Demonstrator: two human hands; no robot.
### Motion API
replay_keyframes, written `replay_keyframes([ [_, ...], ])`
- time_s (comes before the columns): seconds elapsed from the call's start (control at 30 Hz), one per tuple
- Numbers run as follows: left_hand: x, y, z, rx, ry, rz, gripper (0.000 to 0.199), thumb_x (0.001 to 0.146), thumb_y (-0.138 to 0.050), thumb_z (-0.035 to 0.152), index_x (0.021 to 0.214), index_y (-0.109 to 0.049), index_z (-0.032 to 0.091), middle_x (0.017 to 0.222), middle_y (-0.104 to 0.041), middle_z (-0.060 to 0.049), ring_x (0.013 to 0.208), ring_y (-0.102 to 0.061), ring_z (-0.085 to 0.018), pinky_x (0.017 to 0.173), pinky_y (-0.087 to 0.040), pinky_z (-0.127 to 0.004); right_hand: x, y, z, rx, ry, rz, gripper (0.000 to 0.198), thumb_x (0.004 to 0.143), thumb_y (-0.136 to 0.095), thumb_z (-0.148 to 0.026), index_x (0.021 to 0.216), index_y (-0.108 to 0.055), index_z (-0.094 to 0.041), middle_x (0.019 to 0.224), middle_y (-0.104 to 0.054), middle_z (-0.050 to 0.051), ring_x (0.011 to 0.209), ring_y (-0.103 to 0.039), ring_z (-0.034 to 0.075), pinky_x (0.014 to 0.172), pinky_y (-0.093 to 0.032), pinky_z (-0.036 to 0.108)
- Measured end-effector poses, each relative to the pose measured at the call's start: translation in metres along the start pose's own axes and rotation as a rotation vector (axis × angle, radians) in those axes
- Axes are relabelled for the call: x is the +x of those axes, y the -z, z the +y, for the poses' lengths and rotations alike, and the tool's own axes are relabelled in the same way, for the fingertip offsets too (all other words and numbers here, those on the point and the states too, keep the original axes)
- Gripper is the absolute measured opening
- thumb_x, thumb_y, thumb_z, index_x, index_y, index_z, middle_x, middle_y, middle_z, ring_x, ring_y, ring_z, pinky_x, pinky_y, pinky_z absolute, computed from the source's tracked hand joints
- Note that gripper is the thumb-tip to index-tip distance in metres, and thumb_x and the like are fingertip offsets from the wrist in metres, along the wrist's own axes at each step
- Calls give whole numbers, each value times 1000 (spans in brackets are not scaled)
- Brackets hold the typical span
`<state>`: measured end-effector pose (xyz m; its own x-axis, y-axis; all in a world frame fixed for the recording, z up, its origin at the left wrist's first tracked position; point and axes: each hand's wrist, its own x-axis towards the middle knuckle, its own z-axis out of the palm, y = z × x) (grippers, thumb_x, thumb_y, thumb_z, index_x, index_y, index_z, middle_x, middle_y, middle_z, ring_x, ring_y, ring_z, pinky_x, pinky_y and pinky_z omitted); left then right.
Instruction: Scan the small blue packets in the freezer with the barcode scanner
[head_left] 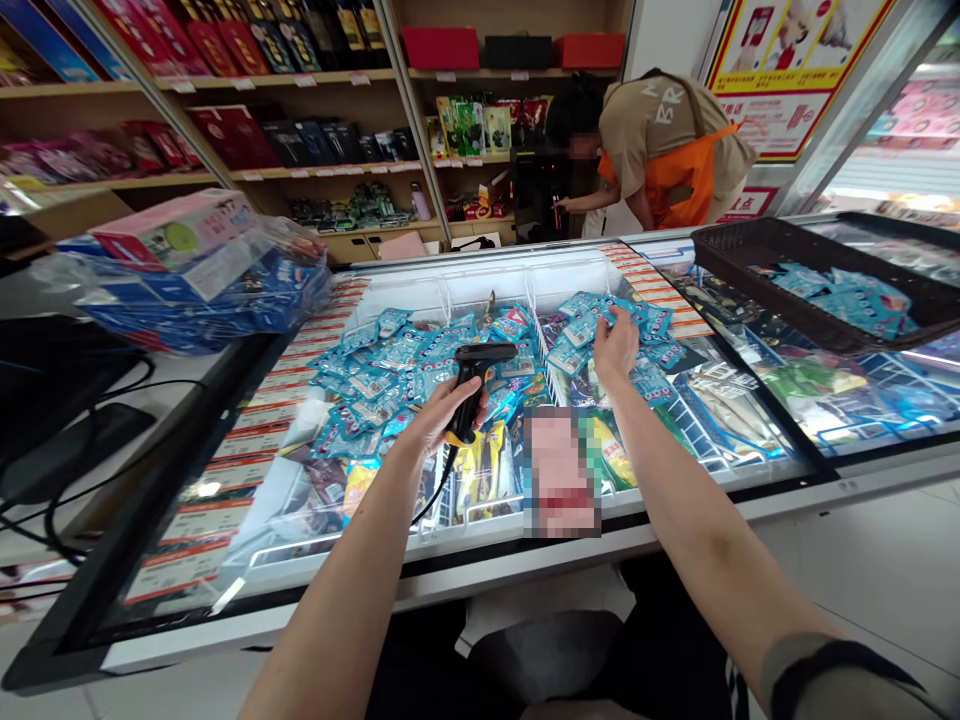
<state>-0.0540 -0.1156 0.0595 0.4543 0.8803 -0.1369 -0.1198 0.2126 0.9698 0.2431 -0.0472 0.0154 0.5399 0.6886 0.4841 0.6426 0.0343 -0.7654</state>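
My left hand is wrapped round the grip of a black and yellow barcode scanner, whose cable hangs down from the handle. The scanner is above a wide spread of small blue packets on the glass top of a chest freezer. To the right, my right hand has its fingers curled onto a blue packet in a second, smaller pile; the fingertips are partly hidden. Near the front edge, between my forearms, is a blurred-out pinkish rectangle.
A brown basket with more blue packets stands at the right. Plastic-wrapped boxes are stacked at the left, near black cables. Behind the freezer, a person in an orange apron bends by stocked shelves. Price labels line the glass.
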Motion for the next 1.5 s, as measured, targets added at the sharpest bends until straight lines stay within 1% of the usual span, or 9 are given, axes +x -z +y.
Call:
replay_keyframes([
  [0.17,3,2,-6,-20,-12,24,44,80,-67,46,108,-55,14,72,-59,-1,51,-54,-10,46,-40,-23,-6,2,-8,-111,153,60,37,95,-41,-36,119,-61,-17,136,-49,17,129,-37,36,105,-27,59],
  [0.23,3,4,-8,-24,-33,37,43,81,-66,47,107,-55,14,71,-58,0,49,-53,-9,45,-40,-22,-12,-3,-18,-115,273,-62,38,96,-40,-35,124,-60,-18,134,-53,15,128,-38,35,106,-26,59],
  [0.4,2,6,-13,-62,-83,59,39,82,-64,48,102,-54,15,70,-56,1,46,-51,-8,43,-38,-22,-32,-24,-33,-116,607,-550,52,97,-41,-46,141,-48,-20,145,-49,12,136,-36,32,110,-26,51],
  [0.53,2,6,-14,-107,-108,54,39,82,-64,46,104,-53,15,70,-55,1,46,-50,-8,43,-38,-22,-41,-31,-32,-204,698,-702,53,96,-45,-48,139,-50,-19,146,-48,14,138,-36,33,112,-24,51],
  [0.8,3,6,-12,-97,-91,43,38,83,-63,45,104,-54,15,70,-56,0,46,-50,-8,42,-38,-22,-38,-27,-32,-174,584,-685,52,84,-63,-53,122,-58,-18,139,-51,16,135,-37,33,109,-30,49],
  [1.0,1,2,-7,-63,-50,67,42,80,-67,45,105,-55,14,68,-56,1,45,-50,-8,42,-38,-21,-35,-31,-29,1,424,-582,62,71,-76,-47,122,-54,-20,120,-59,12,115,-52,31,101,-39,47],
  [1.1,1,0,-5,-52,-56,79,40,79,-68,44,102,-55,14,67,-55,1,45,-50,-7,41,-36,-20,-30,-31,-26,165,305,-489,59,75,-72,-42,126,-54,-19,123,-56,13,107,-56,28,95,-45,44],
  [1.23,2,1,-6,-38,-50,82,39,80,-67,46,99,-53,15,68,-56,1,45,-50,-8,41,-36,-20,-22,-30,-22,290,200,-351,43,77,-68,-42,112,-63,-17,109,-63,12,99,-58,26,95,-46,45],
  [1.5,2,-1,-4,-9,-16,60,43,80,-66,49,100,-55,14,70,-58,-1,46,-52,-9,41,-38,-21,-15,-33,-9,558,-98,-302,41,74,-67,-53,96,-62,-19,90,-65,8,84,-62,24,79,-57,48],
])
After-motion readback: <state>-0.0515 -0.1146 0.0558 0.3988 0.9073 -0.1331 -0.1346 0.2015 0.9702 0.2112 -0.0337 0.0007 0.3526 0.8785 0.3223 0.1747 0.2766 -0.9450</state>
